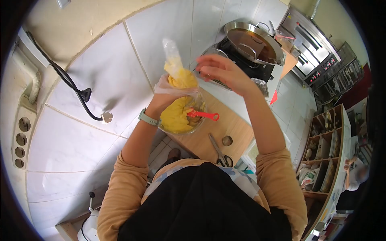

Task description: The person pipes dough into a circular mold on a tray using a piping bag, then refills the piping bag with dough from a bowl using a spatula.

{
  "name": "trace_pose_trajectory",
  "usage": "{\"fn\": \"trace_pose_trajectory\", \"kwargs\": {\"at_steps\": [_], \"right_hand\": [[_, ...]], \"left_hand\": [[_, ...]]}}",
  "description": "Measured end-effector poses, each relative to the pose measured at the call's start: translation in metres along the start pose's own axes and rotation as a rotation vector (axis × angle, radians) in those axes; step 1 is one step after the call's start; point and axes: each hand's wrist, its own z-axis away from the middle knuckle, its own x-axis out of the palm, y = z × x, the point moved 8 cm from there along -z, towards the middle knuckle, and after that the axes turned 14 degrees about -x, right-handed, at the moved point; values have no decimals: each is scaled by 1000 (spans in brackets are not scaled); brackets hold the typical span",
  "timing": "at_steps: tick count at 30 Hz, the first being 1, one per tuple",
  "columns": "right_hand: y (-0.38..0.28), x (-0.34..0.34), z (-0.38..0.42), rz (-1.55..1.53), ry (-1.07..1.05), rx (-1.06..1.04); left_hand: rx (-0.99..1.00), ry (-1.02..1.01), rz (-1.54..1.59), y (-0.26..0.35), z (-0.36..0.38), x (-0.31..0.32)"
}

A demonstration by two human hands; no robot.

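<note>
My left hand [164, 89] is closed around a clear plastic piping bag [174, 66] partly filled with yellow dough. The bag's upper edge is folded down over my fingers, and its narrow tip points up and away from me. Just below it stands a bowl of yellow dough [175, 116], with a red-handled spatula [204, 115] resting in it. To the right of the bag, my right hand [225, 72] is raised with its fingers stretched out and nothing in them.
Scissors [219, 152] and a small round metal ring [227, 140] lie on the wooden board [201, 140]. A wide pan of brown oil [254, 43] sits on the stove at the back right. Wall sockets and cables are on the left; another person [357, 174] is at far right.
</note>
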Motion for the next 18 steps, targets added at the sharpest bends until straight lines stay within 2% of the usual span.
{"fn": "trace_pose_trajectory", "kwargs": {"at_steps": [2,4,7,10,13,16,18], "right_hand": [[61,-26,21,-22,97,323],[112,-6,47,151,-80,616],[127,22,49,-120,-7,505],[148,16,38,-140,105,451],[137,20,30,-337,99,363],[105,14,22,-274,324,334],[89,-2,11,-253,367,303]], "left_hand": [[2,-36,71,-7,5,-4],[83,-124,90,2,11,4],[143,-201,69,-5,5,10],[135,-210,47,-7,7,13],[90,-198,63,-3,14,16],[103,-188,24,-4,17,13],[99,-186,-59,-9,17,11]]}}
